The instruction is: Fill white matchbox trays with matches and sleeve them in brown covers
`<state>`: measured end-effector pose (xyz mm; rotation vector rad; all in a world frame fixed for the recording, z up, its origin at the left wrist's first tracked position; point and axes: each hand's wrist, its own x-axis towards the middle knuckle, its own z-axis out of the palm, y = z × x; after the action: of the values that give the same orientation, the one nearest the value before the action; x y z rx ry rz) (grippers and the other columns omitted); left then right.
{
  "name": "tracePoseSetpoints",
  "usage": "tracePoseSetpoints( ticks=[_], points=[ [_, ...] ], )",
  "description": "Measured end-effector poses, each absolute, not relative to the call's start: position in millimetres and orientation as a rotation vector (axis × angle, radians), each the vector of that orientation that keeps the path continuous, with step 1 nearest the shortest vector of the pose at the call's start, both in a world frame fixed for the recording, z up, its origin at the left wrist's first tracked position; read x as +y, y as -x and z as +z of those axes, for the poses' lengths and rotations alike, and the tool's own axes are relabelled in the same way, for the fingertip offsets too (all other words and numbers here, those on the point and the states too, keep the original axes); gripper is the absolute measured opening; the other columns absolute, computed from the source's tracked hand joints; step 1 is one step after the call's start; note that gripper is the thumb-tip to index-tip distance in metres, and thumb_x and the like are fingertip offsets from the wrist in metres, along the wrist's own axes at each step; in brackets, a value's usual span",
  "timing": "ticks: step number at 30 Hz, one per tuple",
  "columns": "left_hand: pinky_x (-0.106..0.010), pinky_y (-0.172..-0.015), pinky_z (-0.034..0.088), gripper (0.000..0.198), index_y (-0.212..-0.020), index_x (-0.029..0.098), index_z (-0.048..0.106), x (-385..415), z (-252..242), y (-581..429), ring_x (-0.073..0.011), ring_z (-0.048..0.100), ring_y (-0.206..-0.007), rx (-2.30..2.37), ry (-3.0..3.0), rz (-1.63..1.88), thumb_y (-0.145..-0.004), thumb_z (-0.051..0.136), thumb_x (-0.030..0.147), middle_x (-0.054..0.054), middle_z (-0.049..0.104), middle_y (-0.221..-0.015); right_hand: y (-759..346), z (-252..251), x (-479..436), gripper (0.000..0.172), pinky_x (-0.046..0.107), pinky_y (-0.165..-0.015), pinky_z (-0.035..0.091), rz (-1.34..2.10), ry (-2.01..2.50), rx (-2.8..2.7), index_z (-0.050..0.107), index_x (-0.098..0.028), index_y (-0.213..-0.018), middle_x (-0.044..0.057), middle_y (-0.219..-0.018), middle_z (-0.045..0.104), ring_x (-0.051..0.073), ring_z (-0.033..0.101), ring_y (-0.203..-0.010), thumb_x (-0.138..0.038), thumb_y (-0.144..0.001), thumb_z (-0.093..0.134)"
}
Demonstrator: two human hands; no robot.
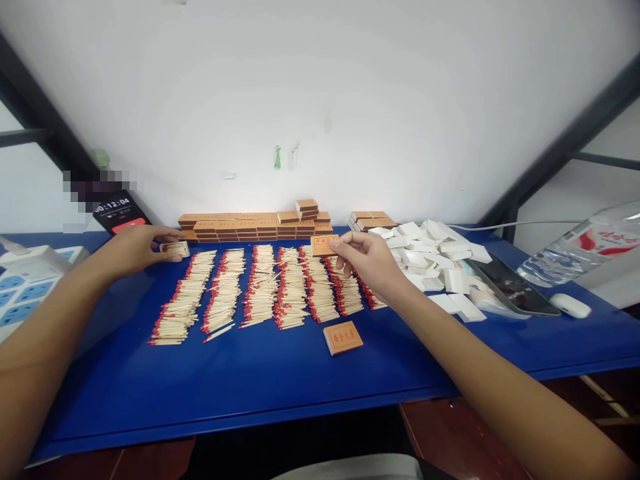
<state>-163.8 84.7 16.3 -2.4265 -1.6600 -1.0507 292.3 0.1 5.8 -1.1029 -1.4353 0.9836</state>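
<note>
My left hand [143,247] is closed on a white matchbox tray [175,249] with matches in it, at the left end of the match rows. Between the thumb and fingers of my right hand [365,257] is an orange matchbox cover [324,245], raised over the rows. Several rows of red-tipped matches [220,293] lie across the blue table [225,390]. Nearer to me, another orange matchbox [343,338] lies flat. Stacked matchboxes [240,227] line the wall behind the rows. My right hand partly hides the rightmost row.
White empty trays [430,250] are heaped on the right, beside a dark phone or tablet [515,287], a white mouse-like object [573,305] and a tilted water bottle [575,247]. On the left are a power strip [30,280] and a phone showing a timer [120,210].
</note>
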Motion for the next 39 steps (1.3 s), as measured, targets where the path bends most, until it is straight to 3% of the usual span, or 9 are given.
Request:
tracePoseSetpoints(
  ticks=[3, 5, 8, 12, 19, 29, 39],
  points=[
    [-0.035, -0.074, 0.055, 0.103, -0.112, 0.026, 0.082, 88.2, 19.0, 166.3, -0.0253, 0.072, -0.077, -1.904, 2.463, -0.585, -0.057, 0.054, 0.108, -0.002, 0.084, -0.096, -293.0, 5.4, 0.7, 0.045, 0.024, -0.046, 0.046, 0.982, 1.102, -1.426, 0.063, -0.020, -0.073, -0.002, -0.060, 0.062, 0.011, 0.053, -0.050, -0.060, -0.080, 0.082],
    [-0.037, -0.078, 0.055, 0.108, -0.109, 0.023, 0.083, 90.6, 21.4, 168.5, -0.0311, 0.074, -0.088, -1.986, 2.450, -0.424, -0.054, 0.051, 0.110, -0.008, 0.084, -0.103, -293.4, 5.4, 0.8, 0.047, 0.024, -0.045, 0.046, 0.975, 1.099, -1.426, 0.063, -0.020, -0.073, -0.002, -0.060, 0.061, 0.011, 0.054, -0.050, -0.062, -0.079, 0.083],
    [-0.037, -0.082, 0.054, 0.097, -0.103, 0.023, 0.083, 91.3, 23.8, 169.6, -0.0346, 0.074, -0.097, -2.021, 2.481, -0.374, -0.055, 0.059, 0.103, -0.011, 0.083, -0.108, -293.7, 5.6, 0.5, 0.048, 0.023, -0.045, 0.046, 0.968, 1.091, -1.437, 0.063, -0.020, -0.073, -0.001, -0.061, 0.062, 0.011, 0.055, -0.051, -0.063, -0.079, 0.083],
    [-0.038, -0.086, 0.053, 0.082, -0.106, 0.026, 0.082, 87.3, 24.1, 169.6, -0.0350, 0.073, -0.102, -2.080, 2.477, -0.326, -0.060, 0.063, 0.091, -0.008, 0.083, -0.113, -293.9, 5.5, 0.6, 0.048, 0.024, -0.046, 0.047, 0.963, 1.094, -1.450, 0.063, -0.020, -0.073, -0.001, -0.061, 0.063, 0.011, 0.055, -0.051, -0.063, -0.079, 0.083],
    [-0.040, -0.090, 0.055, 0.074, -0.103, 0.029, 0.083, 83.6, 23.3, 172.1, -0.0328, 0.073, -0.096, -2.073, 2.507, -0.367, -0.060, 0.065, 0.087, -0.007, 0.082, -0.109, -295.4, 4.5, 0.9, 0.048, 0.023, -0.045, 0.046, 0.971, 1.083, -1.432, 0.063, -0.020, -0.073, -0.001, -0.062, 0.062, 0.011, 0.055, -0.052, -0.063, -0.078, 0.084],
    [-0.039, -0.086, 0.055, 0.078, -0.106, 0.028, 0.083, 83.7, 21.3, 175.0, -0.0309, 0.072, -0.090, -2.091, 2.456, -0.398, -0.057, 0.067, 0.086, -0.006, 0.082, -0.107, -294.9, 2.9, 2.2, 0.050, 0.023, -0.045, 0.046, 0.968, 1.080, -1.432, 0.063, -0.020, -0.073, -0.001, -0.062, 0.062, 0.011, 0.054, -0.051, -0.064, -0.076, 0.085],
    [-0.040, -0.094, 0.056, 0.079, -0.113, 0.026, 0.082, 77.2, 27.3, 180.0, -0.0324, 0.072, -0.104, -2.145, 2.519, -0.334, -0.053, 0.075, 0.077, -0.006, 0.080, -0.119, -295.4, 5.2, 0.4, 0.047, 0.024, -0.046, 0.046, 0.970, 1.085, -1.436, 0.062, -0.020, -0.072, -0.001, -0.061, 0.062, 0.010, 0.053, -0.051, -0.061, -0.079, 0.085]
  ],
)
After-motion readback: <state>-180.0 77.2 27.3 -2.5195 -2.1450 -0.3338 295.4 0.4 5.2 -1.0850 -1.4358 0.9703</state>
